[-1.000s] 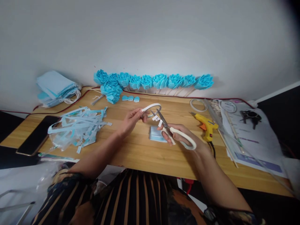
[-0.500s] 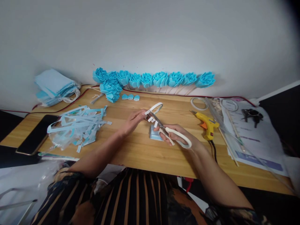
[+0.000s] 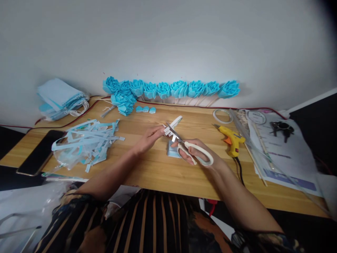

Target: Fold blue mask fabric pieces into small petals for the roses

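My left hand [image 3: 151, 137] is closed, pinching a white strip [image 3: 176, 121] whose free end sticks up to the right. Several short white tabs hang along the scissor blades. My right hand [image 3: 196, 151] has its fingers through the handles of the white-handled scissors [image 3: 200, 151], and their blades point up-left to the strip by my left fingertips. Beneath the scissors, partly covered by them and my right hand, a light blue folded stack [image 3: 172, 151] lies on the wooden table [image 3: 152, 172].
Blue fabric flowers [image 3: 179, 89] line the wall. Cut strips [image 3: 92, 140], a phone [image 3: 40, 153] and a mask stack [image 3: 60, 95] lie left. A yellow glue gun [image 3: 231, 140], tape roll [image 3: 222, 116], keys [image 3: 282, 129] and papers [image 3: 286, 158] are right.
The strip's upright loop has narrowed into a slanted band, and the scissor blades look more open around it. Both hands have barely moved.
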`<state>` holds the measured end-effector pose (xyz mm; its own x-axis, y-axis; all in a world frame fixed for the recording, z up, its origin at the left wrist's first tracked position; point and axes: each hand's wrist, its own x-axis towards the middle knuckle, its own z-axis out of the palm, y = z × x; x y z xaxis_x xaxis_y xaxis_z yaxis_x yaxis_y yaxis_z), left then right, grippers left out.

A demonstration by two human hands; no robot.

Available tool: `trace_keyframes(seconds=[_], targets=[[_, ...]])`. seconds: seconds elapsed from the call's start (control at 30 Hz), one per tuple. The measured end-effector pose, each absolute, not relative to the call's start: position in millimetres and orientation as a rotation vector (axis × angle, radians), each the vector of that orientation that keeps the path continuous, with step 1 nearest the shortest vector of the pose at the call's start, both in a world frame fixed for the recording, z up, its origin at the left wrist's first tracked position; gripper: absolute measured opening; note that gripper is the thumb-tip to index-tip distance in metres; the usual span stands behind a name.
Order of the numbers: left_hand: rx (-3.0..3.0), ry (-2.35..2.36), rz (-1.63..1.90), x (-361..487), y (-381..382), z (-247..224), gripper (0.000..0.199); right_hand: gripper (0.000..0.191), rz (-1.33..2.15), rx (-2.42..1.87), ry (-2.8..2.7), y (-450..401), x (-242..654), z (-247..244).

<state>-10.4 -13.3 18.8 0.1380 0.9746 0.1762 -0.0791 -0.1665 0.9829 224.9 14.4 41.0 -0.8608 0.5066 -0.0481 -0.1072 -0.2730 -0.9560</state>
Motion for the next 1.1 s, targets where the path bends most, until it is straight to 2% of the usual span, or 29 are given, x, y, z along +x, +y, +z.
trace_keyframes(seconds=[0.17, 0.73, 1.1], targets=[[1.347, 0.949, 1.257, -11, -13, 18, 0.039, 0.057, 2.179, -0.561, -1.573, 13, 225, 40], [1.366, 0.906, 1.277, -13, -13, 18, 0.034, 0.048, 2.219, -0.475, -1.470, 9, 221, 35], [1.397, 0.895, 1.262, -15, -16, 26, 0.032, 0.055, 2.240, -0.531, -1.428, 5, 218, 40]])
